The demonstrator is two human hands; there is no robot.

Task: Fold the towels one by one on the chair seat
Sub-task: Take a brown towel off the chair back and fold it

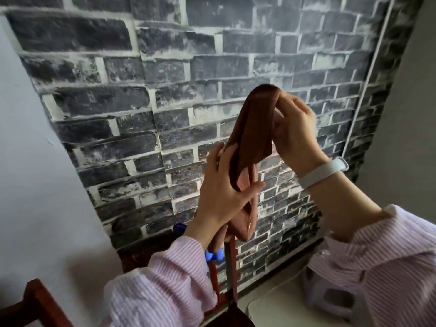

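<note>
Head view: a brown towel (251,138) hangs in mid-air in front of a dark brick-pattern wall (165,90), held up between both hands well above the chair. The right hand (296,128) is the higher one; its fingers (289,102) curl over the top of the cloth and pinch it where it bends into a rounded loop, so the towel drapes down from that grip. The left hand (221,192) sits lower, its thumb and fingers closed around the hanging band of cloth, gathering it into a narrow strip. Held this way, one hand above the other, the towel seems to be getting pulled straight so its edges can be found before folding. The tail of the cloth drops past the left wrist toward the wooden chair (224,267), whose red-brown back rails show just below; the seat itself is out of sight, so the towel is not yet laid on it. A blue object (213,256) peeks out behind the left sleeve; what it is cannot be told. A white wristband (323,173) circles the right wrist, and both arms wear pink striped sleeves (165,291). A pale plastic stool (330,296) stands at the lower right on the floor. I judge the fold itself has not begun.
</note>
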